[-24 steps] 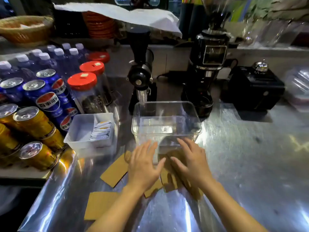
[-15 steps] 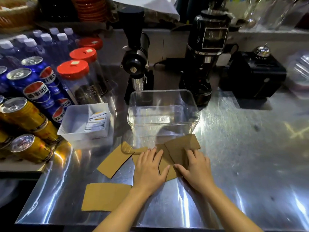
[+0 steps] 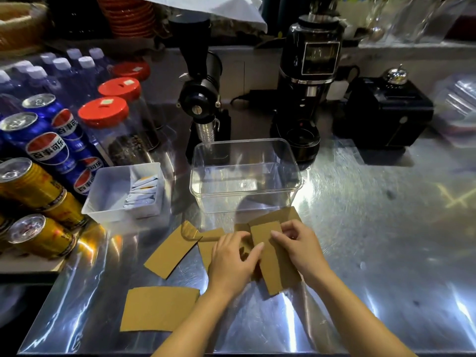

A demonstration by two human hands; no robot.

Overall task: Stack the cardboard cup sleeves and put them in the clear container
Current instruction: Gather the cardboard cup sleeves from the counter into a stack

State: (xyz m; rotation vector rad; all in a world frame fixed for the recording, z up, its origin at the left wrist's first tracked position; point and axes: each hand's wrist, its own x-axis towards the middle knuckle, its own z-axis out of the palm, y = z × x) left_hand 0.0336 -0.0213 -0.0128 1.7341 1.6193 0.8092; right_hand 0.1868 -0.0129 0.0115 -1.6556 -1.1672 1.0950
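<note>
Several flat brown cardboard cup sleeves lie on the steel counter in front of a clear container (image 3: 246, 202), which holds nothing. Both hands grip one sleeve (image 3: 273, 264) that sits on top of an overlapping pile: my left hand (image 3: 235, 258) pinches its left edge, my right hand (image 3: 300, 247) holds its right side. Another sleeve (image 3: 171, 249) lies slanted to the left, touching the pile. A further sleeve (image 3: 159, 309) lies alone near the front edge. Part of the pile is hidden under my hands.
A white tray (image 3: 103, 199) with sachets stands left of the container. Stacked cans (image 3: 33, 186), bottles and red-lidded jars (image 3: 113, 130) crowd the left. Two black grinders (image 3: 203, 104) (image 3: 306, 86) and a black box (image 3: 383, 112) stand behind. The counter's front edge is close.
My hands went from lying flat on the pile to curling and gripping one sleeve, which now lies lengthwise on top. The view has tilted down a little.
</note>
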